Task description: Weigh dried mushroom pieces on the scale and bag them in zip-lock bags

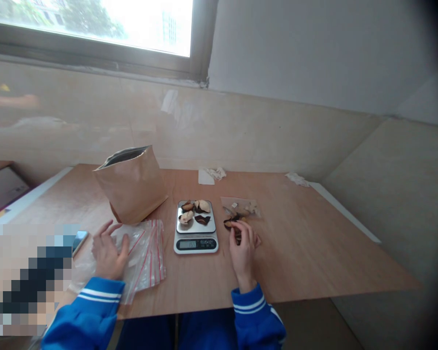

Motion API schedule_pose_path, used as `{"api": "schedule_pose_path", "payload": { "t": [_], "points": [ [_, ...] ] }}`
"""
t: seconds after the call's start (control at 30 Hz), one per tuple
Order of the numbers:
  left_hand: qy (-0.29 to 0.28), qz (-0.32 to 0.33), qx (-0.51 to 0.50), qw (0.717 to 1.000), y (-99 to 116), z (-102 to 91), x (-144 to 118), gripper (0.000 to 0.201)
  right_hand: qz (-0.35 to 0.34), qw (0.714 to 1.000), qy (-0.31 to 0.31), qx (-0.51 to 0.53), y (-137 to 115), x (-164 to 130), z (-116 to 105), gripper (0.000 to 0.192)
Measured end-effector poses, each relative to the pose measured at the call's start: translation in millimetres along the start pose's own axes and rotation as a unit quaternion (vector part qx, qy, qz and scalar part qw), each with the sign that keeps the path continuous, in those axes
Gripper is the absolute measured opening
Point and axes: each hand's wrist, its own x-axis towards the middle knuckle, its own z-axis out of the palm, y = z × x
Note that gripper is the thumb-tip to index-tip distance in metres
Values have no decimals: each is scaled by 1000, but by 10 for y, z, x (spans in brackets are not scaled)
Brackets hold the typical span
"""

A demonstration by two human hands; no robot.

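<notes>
My left hand (pixel 110 250) lies with its fingers spread on a stack of clear zip bags (pixel 149 257) with red seal lines. To the right of the bags is a white digital kitchen scale (pixel 196 246), its display too blurred to read. Several dark and pale pieces, apparently dried mushrooms (pixel 202 207), sit on its metal plate. My right hand (pixel 243 245) is curled over more dark dried pieces (pixel 228 223) right of the scale, its fingers closed around some of them. The palm hides part of these. Just behind it lies a small clear bag (pixel 246 206) with pieces in it.
A brown paper pouch (pixel 135 187) stands with its mouth open behind the zip bags. Crumpled tissue (pixel 215 173) and a white paper lie at the table's (pixel 314 253) back edge, another tissue (pixel 297 179) farther right. A phone (pixel 80 240) is at left. The wall and window are behind.
</notes>
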Motion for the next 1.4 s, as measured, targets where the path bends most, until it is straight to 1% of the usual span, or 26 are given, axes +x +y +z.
{"api": "schedule_pose_path", "payload": {
  "t": [0.1, 0.13, 0.17, 0.2, 0.23, 0.3, 0.33, 0.37, 0.43, 0.47, 0.53, 0.6, 0.67, 0.73, 0.77, 0.8, 0.83, 0.9, 0.93, 1.03, 1.1, 1.17, 1.23, 1.3, 1.33, 1.4],
  "points": [
    [61, 35, 13, 997, 125, -124, 9, 26, -1, 999, 48, 8, -7, 18, -24, 24],
    [73, 43, 15, 996, 166, -174, 12, 24, 0, 999, 51, 9, -6, 19, -25, 27],
    [72, 44, 17, 996, 197, -227, 13, 24, 1, 999, 42, 7, -4, 17, -22, 27],
    [55, 42, 18, 997, 212, -280, 14, 25, 2, 1000, 23, 1, -3, 12, -17, 26],
    [25, 42, 18, 999, 205, -328, 11, 26, 2, 1000, -3, -6, -3, 6, -11, 26],
    [-79, 70, 16, 994, 125, -401, -6, 29, 4, 998, -53, -18, -13, 0, -5, 28],
    [-123, 95, 14, 988, 57, -423, -22, 31, 8, 998, -66, -17, -24, 5, -11, 29],
    [-155, 114, 22, 981, -20, -435, -43, 34, 15, 997, -70, -9, -41, 16, -24, 31],
    [-182, 132, 34, 974, -163, -442, -91, 38, 36, 996, -72, 29, -87, 57, -74, 31],
    [-185, 133, 33, 973, -208, -445, -112, 38, 47, 995, -73, 52, -118, 82, -110, 30],
    [-178, 128, 11, 975, -206, -464, -137, 37, 62, 990, -81, 92, -203, 116, -190, 27],
    [-158, 117, -20, 980, -58, -512, -138, 36, 64, 987, -91, 115, -340, 98, -265, 25],
    [-119, 94, -38, 988, 213, -579, -131, 34, 57, 984, -102, 132, -562, 12, -321, 23],
    [-85, 86, -69, 990, 543, -641, -134, 32, 56, 973, -134, 179, -867, -117, -359, 21],
    [-73, 94, -94, 988, 704, -664, -144, 29, 81, 949, -174, 252, -1038, -181, -372, 22],
    [-75, 103, -119, 985, 851, -680, -159, 27, 98, 915, -226, 319, -1206, -236, -382, 25],
    [-77, 109, -143, 981, 977, -689, -179, 26, 104, 888, -264, 363, -1361, -276, -389, 26],
    [-90, 106, -182, 973, 1157, -694, -228, 27, 119, 846, -304, 422, -1594, -307, -393, 24],
    [-88, 103, -201, 970, 1211, -695, -253, 29, 129, 833, -307, 441, -1662, -302, -391, 21],
    [-101, 116, -233, 960, 1268, -702, -317, 39, 160, 815, -287, 476, -1696, -248, -382, 14],
    [-115, 147, -217, 958, 1250, -702, -336, 40, 171, 812, -271, 488, -1653, -211, -385, 11],
    [-112, 183, -178, 960, 1200, -686, -327, 42, 177, 807, -262, 499, -1624, -179, -400, 11],
    [-85, 221, -145, 960, 1124, -654, -292, 46, 177, 798, -265, 512, -1633, -150, -424, 11],
    [-44, 271, -138, 952, 1035, -614, -245, 50, 171, 790, -278, 520, -1674, -122, -446, 12],
    [-26, 293, -138, 946, 994, -596, -225, 53, 167, 788, -283, 521, -1699, -108, -454, 12],
    [1, 317, -143, 938, 932, -572, -201, 56, 156, 790, -288, 518, -1744, -84, -455, 13]
  ]
}}
